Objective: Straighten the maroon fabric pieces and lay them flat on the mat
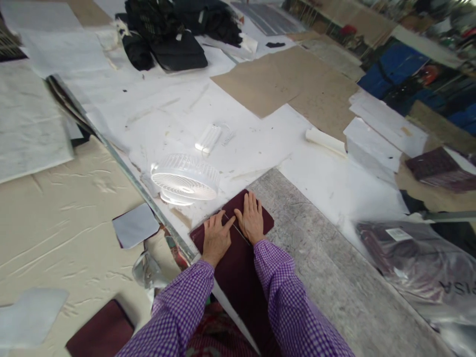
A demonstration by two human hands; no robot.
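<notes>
A maroon piece of folded cloth (pixel 240 280) lies at the table's front edge and hangs down toward me between my forearms. My left hand (pixel 216 238) presses on its left part, index finger stretched toward the right. Flat on the far right part rests my right hand (pixel 252 218), fingers extended and thumb out to the left. A thin pale line crosses the cloth between the two hands, and I cannot tell whether it is a seam or an edge. Neither hand grips anything. The palms hide some of the cloth.
A white fan (pixel 186 178) stands just beyond my left hand. Right of the cloth lies a grey board (pixel 327 253), with a plastic-wrapped maroon bundle (pixel 420 263) farther right. A cream-covered surface (pixel 55 228) holds a grey-white panel (pixel 136 225). Black garments (pixel 178 52) are piled behind.
</notes>
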